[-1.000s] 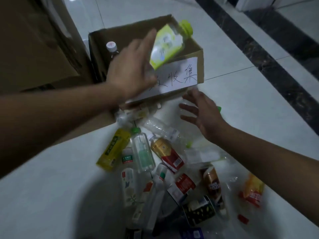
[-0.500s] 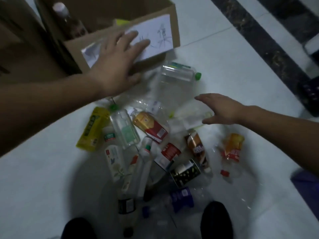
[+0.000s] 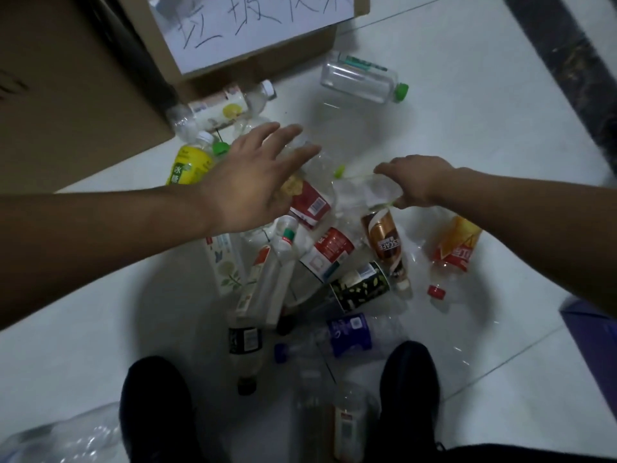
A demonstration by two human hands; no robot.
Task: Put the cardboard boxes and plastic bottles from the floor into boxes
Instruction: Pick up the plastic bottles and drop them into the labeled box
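Left hand [image 3: 253, 182] flat, fingers spread, holding nothing, hovering over the bottle pile [image 3: 327, 255]. Right hand [image 3: 414, 183] curled round a clear bottle [image 3: 364, 190] at the pile's top edge. The pile lies on white floor tiles [image 3: 467, 111]. Labelled cardboard box [image 3: 283, 58] stands just beyond, green-capped bottle [image 3: 360, 78] beside it.

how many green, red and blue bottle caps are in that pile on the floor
green caps: 3 (one is a paler lime)
red caps: 1
blue caps: 1
total: 5
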